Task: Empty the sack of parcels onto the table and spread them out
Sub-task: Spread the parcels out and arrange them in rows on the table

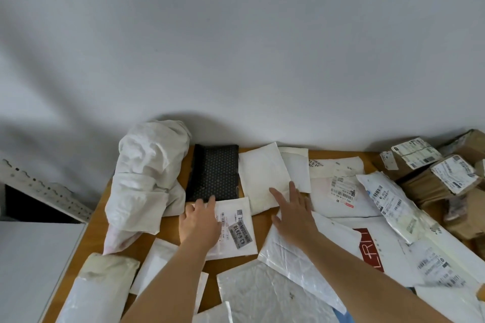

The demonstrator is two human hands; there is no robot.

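My left hand (200, 220) lay flat, fingers straight, on a white labelled parcel (233, 228); my right hand (294, 215) spread flat over a plain white padded envelope (262, 178).

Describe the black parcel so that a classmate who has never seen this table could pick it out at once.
Start at the crumpled white sack slumped at the far left of the wooden table. Directly to its right, against the wall, lies the black parcel, just beyond the left hand. It alone is dark with a fine dotted pattern; its neighbours are white mailers.

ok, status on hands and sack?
Left hand flat on labelled mailer, right hand open over white mailers. Sack crumpled, far left. Parcels spread, several overlapping.
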